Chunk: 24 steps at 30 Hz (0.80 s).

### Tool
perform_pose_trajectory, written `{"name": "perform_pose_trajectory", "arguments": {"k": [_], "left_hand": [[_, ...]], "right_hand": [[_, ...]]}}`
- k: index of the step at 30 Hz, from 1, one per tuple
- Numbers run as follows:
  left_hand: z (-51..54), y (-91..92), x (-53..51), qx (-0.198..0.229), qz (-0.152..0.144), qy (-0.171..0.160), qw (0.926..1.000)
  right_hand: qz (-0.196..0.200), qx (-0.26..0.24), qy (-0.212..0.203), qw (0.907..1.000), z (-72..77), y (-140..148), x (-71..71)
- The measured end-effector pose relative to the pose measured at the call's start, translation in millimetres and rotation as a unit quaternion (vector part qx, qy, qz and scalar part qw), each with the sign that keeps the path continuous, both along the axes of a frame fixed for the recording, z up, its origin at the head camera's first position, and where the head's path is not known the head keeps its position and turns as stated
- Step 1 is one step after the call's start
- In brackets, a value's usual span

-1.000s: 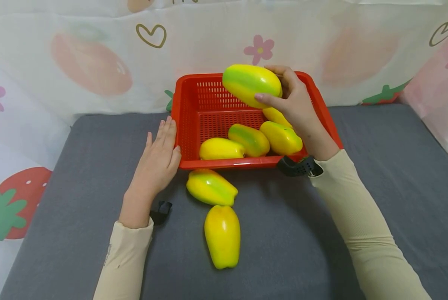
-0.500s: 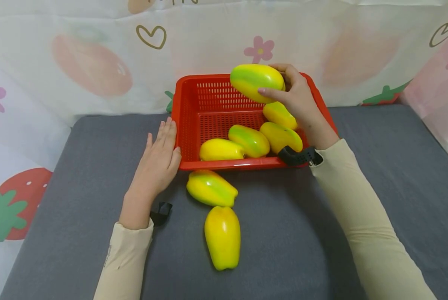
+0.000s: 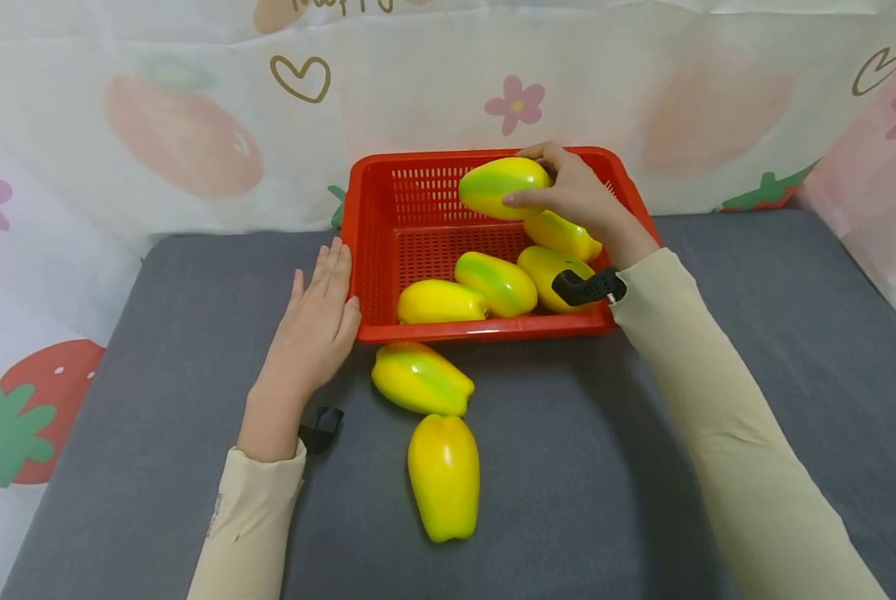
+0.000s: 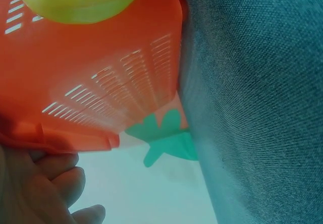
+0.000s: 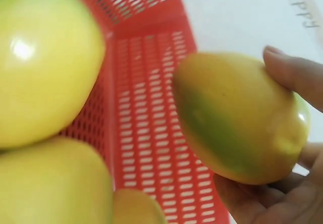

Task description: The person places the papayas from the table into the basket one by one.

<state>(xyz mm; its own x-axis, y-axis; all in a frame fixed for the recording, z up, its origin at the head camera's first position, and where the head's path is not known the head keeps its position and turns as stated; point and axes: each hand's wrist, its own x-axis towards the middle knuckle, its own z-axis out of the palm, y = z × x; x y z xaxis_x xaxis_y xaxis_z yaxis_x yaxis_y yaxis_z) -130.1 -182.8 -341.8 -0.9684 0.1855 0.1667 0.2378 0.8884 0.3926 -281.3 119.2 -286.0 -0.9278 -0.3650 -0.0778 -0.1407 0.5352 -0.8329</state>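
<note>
My right hand [image 3: 578, 196] grips a yellow-green papaya [image 3: 502, 188] by its right end, thumb on the near side and fingers behind. It is held over the back of the red plastic basket [image 3: 485, 330]. The right wrist view shows this papaya [image 5: 237, 118] beside the slotted basket wall. Below it, several papayas lie in the basket, among them one at the front left [image 3: 440, 302] and one at the right [image 3: 563, 237]. My left hand [image 3: 308, 329] rests with straight fingers against the basket's left side; its fingers [image 4: 68, 183] show under the rim in the left wrist view.
Two more papayas lie on the grey cloth in front of the basket: one [image 3: 422, 379] close to the front rim, the other [image 3: 443, 479] nearer, touching it. A patterned white curtain [image 3: 417, 92] hangs right behind the basket.
My right hand first shifts slightly right with the papaya, then lowers it into the basket's back area and a little left. The left hand stays at the basket's side.
</note>
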Motion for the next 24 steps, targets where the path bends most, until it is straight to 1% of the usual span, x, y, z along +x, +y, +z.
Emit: {"name": "perform_pose_trajectory", "arguments": {"k": [4,7,9,14,20,24], "left_hand": [[0.5,0.1,0.7,0.0,-0.001,0.001,1.0],[0.5,0.4,0.6,0.002,-0.001,0.001,1.0],[0.4,0.3,0.5,0.002,0.0,0.001,1.0],[0.3,0.3,0.7,0.002,-0.001,0.002,1.0],[-0.1,0.0,0.2,0.001,0.0,0.003,1.0],[-0.3,-0.2,0.1,0.001,-0.001,0.002,1.0]], "right_hand": [[0.042,0.062,0.01,0.9971,-5.5,-3,-5.5],[0.067,0.093,0.012,0.9933,-8.8,-6,-7.4],[0.078,0.106,0.009,0.9913,-10.5,-7,-8.2],[0.092,0.122,-0.016,0.9881,-13.0,-7,-9.8],[0.112,0.158,-0.039,0.9802,-15.5,-7,-12.0],[0.12,0.169,-0.048,0.9771,-15.9,-6,-12.6]]}}
